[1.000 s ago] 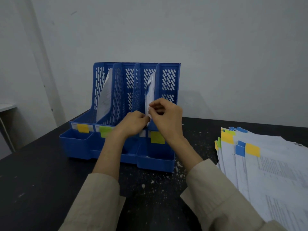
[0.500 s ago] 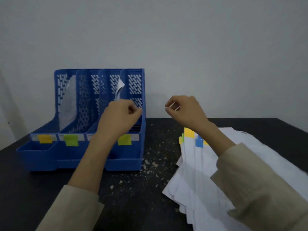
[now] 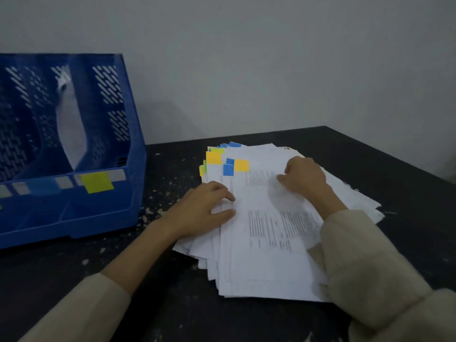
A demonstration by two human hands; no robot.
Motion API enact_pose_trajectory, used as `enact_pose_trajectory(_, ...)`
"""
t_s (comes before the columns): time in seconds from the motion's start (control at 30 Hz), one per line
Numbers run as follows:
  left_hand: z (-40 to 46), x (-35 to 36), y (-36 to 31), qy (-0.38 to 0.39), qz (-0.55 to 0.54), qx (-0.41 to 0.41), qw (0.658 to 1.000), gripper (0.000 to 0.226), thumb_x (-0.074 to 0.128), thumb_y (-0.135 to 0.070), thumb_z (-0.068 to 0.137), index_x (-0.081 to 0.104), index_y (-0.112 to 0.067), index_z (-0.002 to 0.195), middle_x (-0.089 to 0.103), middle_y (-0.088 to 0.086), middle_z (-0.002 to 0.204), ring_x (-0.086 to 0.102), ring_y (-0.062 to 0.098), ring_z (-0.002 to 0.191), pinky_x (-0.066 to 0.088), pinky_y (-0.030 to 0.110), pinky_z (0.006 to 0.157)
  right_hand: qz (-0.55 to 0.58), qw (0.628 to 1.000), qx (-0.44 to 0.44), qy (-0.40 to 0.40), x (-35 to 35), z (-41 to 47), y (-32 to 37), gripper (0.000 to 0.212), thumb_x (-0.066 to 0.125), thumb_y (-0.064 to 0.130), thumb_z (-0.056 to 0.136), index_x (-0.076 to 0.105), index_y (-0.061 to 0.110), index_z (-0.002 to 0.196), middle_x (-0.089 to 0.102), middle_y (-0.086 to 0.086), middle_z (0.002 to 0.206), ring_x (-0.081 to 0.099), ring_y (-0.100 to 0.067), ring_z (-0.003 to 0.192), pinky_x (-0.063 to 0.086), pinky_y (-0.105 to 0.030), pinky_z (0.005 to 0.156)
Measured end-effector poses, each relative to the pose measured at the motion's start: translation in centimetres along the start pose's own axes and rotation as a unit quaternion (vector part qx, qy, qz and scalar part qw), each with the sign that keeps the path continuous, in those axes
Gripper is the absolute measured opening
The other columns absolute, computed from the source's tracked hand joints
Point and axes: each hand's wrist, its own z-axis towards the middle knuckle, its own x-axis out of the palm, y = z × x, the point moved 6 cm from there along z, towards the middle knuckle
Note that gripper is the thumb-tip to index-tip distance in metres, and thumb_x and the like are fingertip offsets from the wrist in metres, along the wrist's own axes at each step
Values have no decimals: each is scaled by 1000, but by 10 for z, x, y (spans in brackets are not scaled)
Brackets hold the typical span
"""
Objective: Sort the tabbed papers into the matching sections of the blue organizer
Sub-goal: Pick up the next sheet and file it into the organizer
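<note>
- The left hand [image 3: 204,208] lies palm down on the near-left edge of the stack of tabbed papers [image 3: 266,243], fingers spread and fairly straight, thumb stretched along the sheet; it presses the paper and grips nothing.
- The right hand [image 3: 304,177] rests on the top sheet further back on the stack, knuckles up and fingers curled under toward the paper. Whether those fingers pinch a sheet or only rest on it I cannot tell.
- Both forearms wear beige sleeves [image 3: 370,280] and reach in from the near edge of the black table [image 3: 74,280]; the hands are apart, each on its own part of the stack.
- The stack lies flat on the table, fanned loosely, just right of the blue organizer [image 3: 116,206] and not touching it. Coloured tabs stick out along the stack's far-left corner: a yellow tab [image 3: 213,157], another yellow tab [image 3: 241,165], blue tabs [image 3: 228,169] and green slivers at the left rim.
- The organizer stands upright left of the stack, its walls slotted. Its rightmost section, the one nearest the stack, holds a white sheet [image 3: 71,124] standing on end, and carries a yellow-green label [image 3: 97,182] on its front lip.
- The sections further left are blurred; what they hold is unclear.
</note>
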Motion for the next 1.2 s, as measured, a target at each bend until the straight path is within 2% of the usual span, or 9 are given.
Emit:
enact_pose_trajectory(0.17,-6,15,-5,47,21,-6,999,55,45,-58,89,38,-35,139,33,-13,145,29,5,131,20,30,113,-37,989,139,35,4,7,-44,63,58,47,88,42,4,132,35,-20,138,35,-35,126,40,-43,96)
enact_pose_trajectory(0.23,-7,17,-5,58,37,-9,998,64,40,-68,86,32,-38,142,28,-13,148,24,6,134,15,30,113,-13,987,150,47,7,12,-51,71,59,51,86,40,2,134,34,-21,139,31,-35,129,36,-43,100)
enact_pose_trajectory(0.37,-10,22,-1,79,46,-13,996,85,15,-82,67,23,-47,143,21,-13,151,19,6,135,10,37,117,57,989,129,40,6,21,-58,74,71,47,78,45,-1,127,52,-21,127,46,-35,120,44,-42,96)
enact_pose_trajectory(0.5,-10,25,5,92,46,-19,995,83,13,-84,66,18,-52,142,16,-15,151,16,5,135,5,42,118,49,984,171,29,1,20,-70,78,73,53,74,45,4,129,40,-22,138,36,-39,129,35,-51,103)
enact_pose_trajectory(0.6,-9,27,7,98,50,-19,994,81,12,-85,66,15,-55,141,14,-17,151,14,4,136,3,45,118,120,979,166,10,2,21,-77,68,78,48,69,54,3,114,55,-18,124,52,-36,115,44,-47,97)
enact_pose_trajectory(0.83,-9,31,10,106,62,-14,992,84,9,-87,65,6,-55,142,8,-16,153,10,7,139,1,48,118,261,945,140,-138,-20,20,-75,44,78,8,74,62,3,114,63,-13,117,61,-22,97,45,-26,80)
enact_pose_trajectory(0.93,-8,32,12,100,61,-10,993,88,6,-90,64,3,-52,144,10,-16,153,12,7,139,4,48,118,257,941,90,-199,-31,18,-71,28,75,10,77,68,9,105,68,-8,104,60,-13,83,45,-22,76)
enact_pose_trajectory(1.07,-7,29,12,92,37,-17,995,94,10,-89,65,7,-44,147,15,-18,152,16,4,136,8,47,117,278,925,-2,-258,-39,15,-58,20,69,16,84,71,11,103,69,-3,98,63,-14,84,48,-20,78)
enact_pose_trajectory(1.2,-5,24,11,76,-11,-29,997,91,14,-86,67,11,-43,147,21,-18,152,18,3,139,8,48,117,264,905,-44,-330,-50,10,-55,18,60,15,91,72,5,100,70,-7,84,58,-16,71,35,-7,62)
